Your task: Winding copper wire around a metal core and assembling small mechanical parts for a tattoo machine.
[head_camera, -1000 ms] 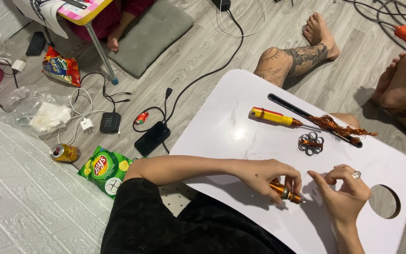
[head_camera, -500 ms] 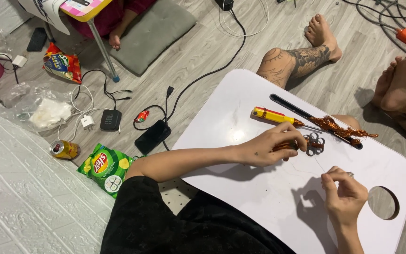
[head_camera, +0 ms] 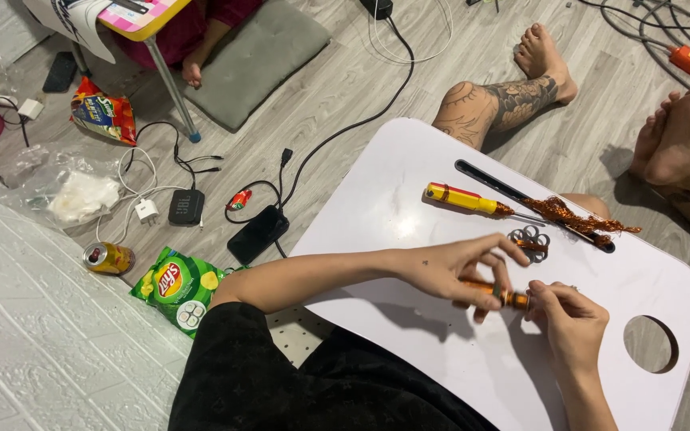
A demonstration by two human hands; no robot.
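- Small orange tool (head_camera: 495, 292) is gripped by left hand (head_camera: 458, 270) over white desk (head_camera: 377, 207).
- Its tip is pinched by right hand (head_camera: 573, 319), fingers closed.
- Yellow screwdriver (head_camera: 466, 199) lies farther away.

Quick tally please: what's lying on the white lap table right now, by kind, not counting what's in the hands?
Yellow-handled screwdriver: 1
Tangle of copper wire: 1
Small metal ring cluster: 1
Total: 3 loose things on the white lap table. Apart from these, the left hand and right hand share one small orange cylindrical piece.
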